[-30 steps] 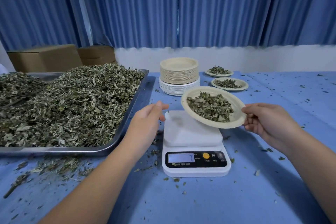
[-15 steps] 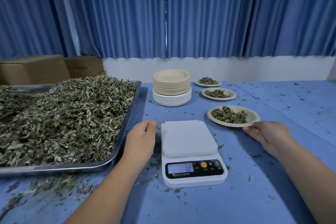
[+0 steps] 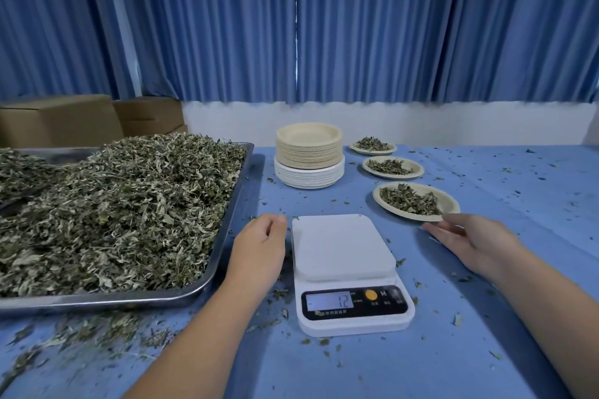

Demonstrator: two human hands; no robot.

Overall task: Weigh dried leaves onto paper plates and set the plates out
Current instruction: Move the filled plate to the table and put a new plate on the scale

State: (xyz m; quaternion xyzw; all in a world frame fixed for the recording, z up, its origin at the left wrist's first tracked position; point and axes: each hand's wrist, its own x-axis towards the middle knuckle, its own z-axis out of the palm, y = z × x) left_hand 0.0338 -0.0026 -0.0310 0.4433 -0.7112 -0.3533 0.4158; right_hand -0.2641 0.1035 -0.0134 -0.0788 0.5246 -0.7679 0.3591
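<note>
My right hand (image 3: 470, 240) lies flat and relaxed with the fingers stretched out, the tips at the near rim of the closest paper plate (image 3: 451, 202). I cannot tell whether they touch the rim or stop just short of it. That plate sits on the bench (image 3: 486, 334), right of the scale (image 3: 343, 256), with a small heap of dried leaves on it. Two more filled plates stand behind it in a row, the middle plate (image 3: 416, 167) and the far plate (image 3: 390, 150), whose leaves are too small to make out. My left hand (image 3: 259, 243) rests just beside the scale's left edge, knuckles up and fingers loosely curled. The fingertips tuck under out of sight, and I see nothing held in them. The scale's platform is bare and its display seems to read 12, though the button labels are too fine to read. The stack of plates (image 3: 309, 155) stands behind the scale, tan ones over white. The metal tray (image 3: 231, 214), piled with the loose leaves (image 3: 123, 210), is cut off at the left edge, so its far side and full extent are hidden. Both my forearms run out of the bottom of the view.
</note>
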